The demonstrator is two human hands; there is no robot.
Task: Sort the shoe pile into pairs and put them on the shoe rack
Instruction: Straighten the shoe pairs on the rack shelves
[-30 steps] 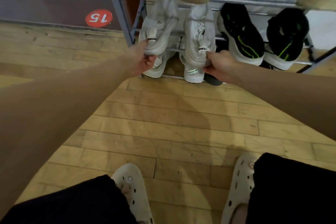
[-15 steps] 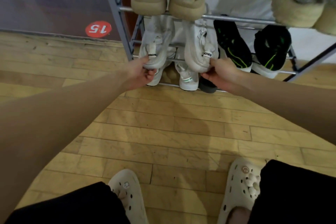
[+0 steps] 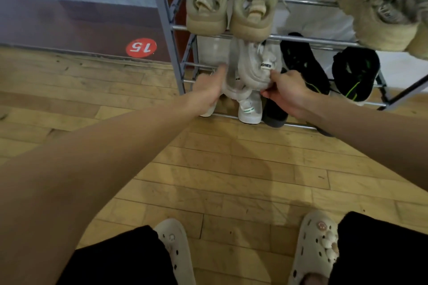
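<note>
A pair of white sneakers rests on the middle shelf of the grey metal shoe rack (image 3: 166, 18), heels toward me. My right hand (image 3: 288, 93) pinches the heel of the right white sneaker (image 3: 256, 69), below its small black-lettered tab. My left hand (image 3: 208, 91) is motion-blurred and holds the heel of the left white sneaker (image 3: 232, 91), which sits pressed against its mate. Part of that shoe is smeared by blur.
Two beige sneaker pairs (image 3: 231, 7) (image 3: 379, 14) sit on the upper shelf. A black pair with green lines (image 3: 354, 74) is right of my hands. A white shoe with a green stripe (image 3: 250, 111) and a dark shoe (image 3: 275, 114) are on the bottom shelf. My cream clogs (image 3: 317, 245) stand on the wooden floor.
My hands have come closer together, bringing the left white sneaker against the right one. The view has tilted up, showing more of the upper shelf.
</note>
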